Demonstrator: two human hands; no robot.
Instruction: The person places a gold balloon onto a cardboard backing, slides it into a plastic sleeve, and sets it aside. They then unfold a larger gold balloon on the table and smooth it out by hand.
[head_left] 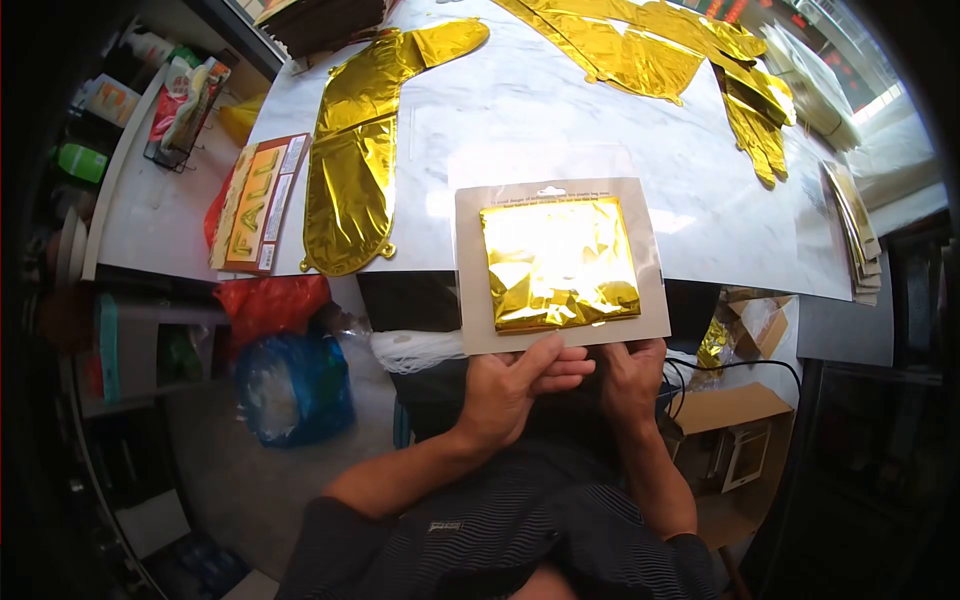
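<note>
A flat package (648,265) with a greyish-brown card, a hang hole and a clear plastic sleeve is held up in front of the table edge. Folded shiny gold foil (560,265) lies against the middle of the card. At the package's lower edge, my left hand (515,390) grips with the thumb to the front and the fingers reaching right. My right hand (632,380) holds the same edge a little farther right, its fingertips partly hidden. Beyond it, a flat gold foil balloon (352,150) lies on the table at the left.
More gold foil balloons (640,60) lie on the marble-patterned table (470,110) at the back right. A "FALL" package (262,205) rests at the left edge. Stacked cards (850,225) sit at the right edge. Below are a blue bag (295,390) and an open cardboard box (735,410).
</note>
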